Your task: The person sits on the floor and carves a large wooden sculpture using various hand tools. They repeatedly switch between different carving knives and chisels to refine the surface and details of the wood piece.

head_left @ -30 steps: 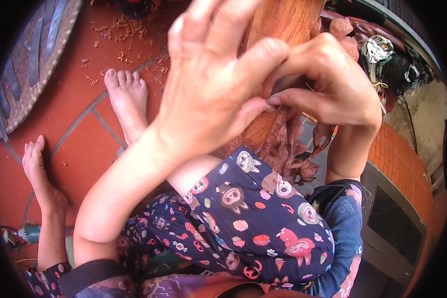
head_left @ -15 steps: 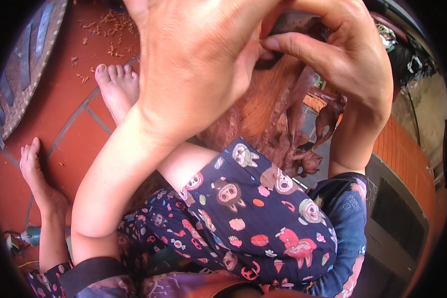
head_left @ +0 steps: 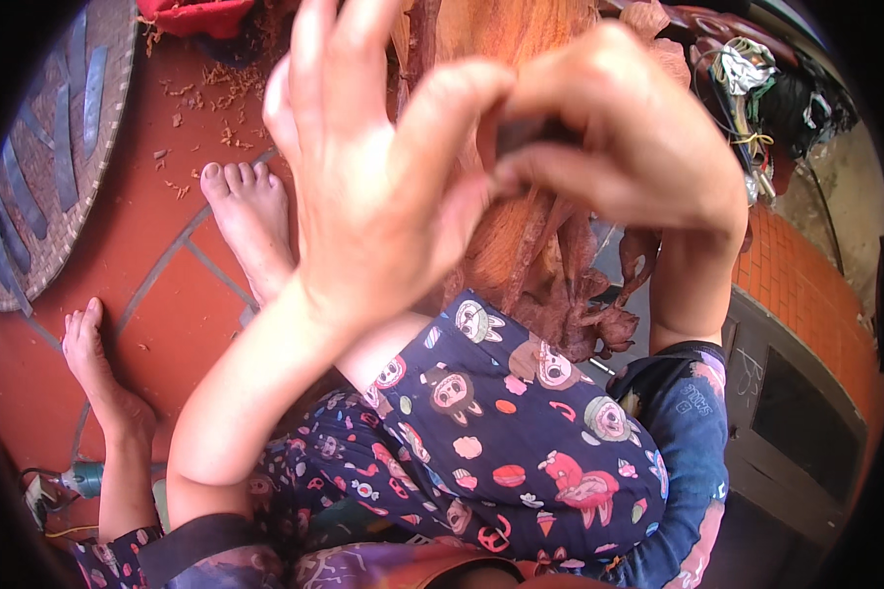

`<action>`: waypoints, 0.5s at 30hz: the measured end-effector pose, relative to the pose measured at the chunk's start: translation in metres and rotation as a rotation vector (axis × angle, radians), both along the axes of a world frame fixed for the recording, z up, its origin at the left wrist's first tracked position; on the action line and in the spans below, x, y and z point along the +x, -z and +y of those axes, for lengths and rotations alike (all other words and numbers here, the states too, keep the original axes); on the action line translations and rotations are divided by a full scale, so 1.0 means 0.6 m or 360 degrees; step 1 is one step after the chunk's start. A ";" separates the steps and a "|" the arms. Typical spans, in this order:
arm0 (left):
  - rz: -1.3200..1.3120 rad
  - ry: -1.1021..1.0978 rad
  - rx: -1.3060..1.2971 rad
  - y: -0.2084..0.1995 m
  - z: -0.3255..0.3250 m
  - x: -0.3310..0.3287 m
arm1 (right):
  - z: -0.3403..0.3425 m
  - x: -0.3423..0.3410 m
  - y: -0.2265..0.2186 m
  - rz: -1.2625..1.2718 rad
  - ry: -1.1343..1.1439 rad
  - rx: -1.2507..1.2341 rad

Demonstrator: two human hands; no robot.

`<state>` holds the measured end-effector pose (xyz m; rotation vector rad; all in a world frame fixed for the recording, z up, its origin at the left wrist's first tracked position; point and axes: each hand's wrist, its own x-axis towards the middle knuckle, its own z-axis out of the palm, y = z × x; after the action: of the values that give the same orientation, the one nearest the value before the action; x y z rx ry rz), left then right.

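Over on the left, flat dark blades [head_left: 64, 152] lie across a round woven tray [head_left: 98, 185]. Curled wood shavings [head_left: 230, 88] litter the red tiled floor [head_left: 192, 294] nearby.

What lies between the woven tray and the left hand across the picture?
In the head view, red floor tiles with scattered shavings and a bare foot show between the woven tray and the left hand.

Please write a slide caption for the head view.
Left hand and right hand close together over carved wood; shavings on red tiles.

Carved wood [head_left: 501, 245], scattered shavings [head_left: 230, 90] and flat metal strips [head_left: 64, 152] mark this as a woodcarving workspace
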<state>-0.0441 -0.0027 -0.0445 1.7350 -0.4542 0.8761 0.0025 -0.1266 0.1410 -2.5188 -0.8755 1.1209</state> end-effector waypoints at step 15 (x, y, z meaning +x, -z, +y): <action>0.0203 0.0181 0.0110 -0.005 0.019 -0.041 | -0.001 -0.012 -0.002 -0.0458 -0.0142 0.0133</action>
<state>-0.0687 0.0086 -0.0418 1.7981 -0.4979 0.6718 -0.0044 -0.1273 0.1422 -2.6332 -1.0916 0.7366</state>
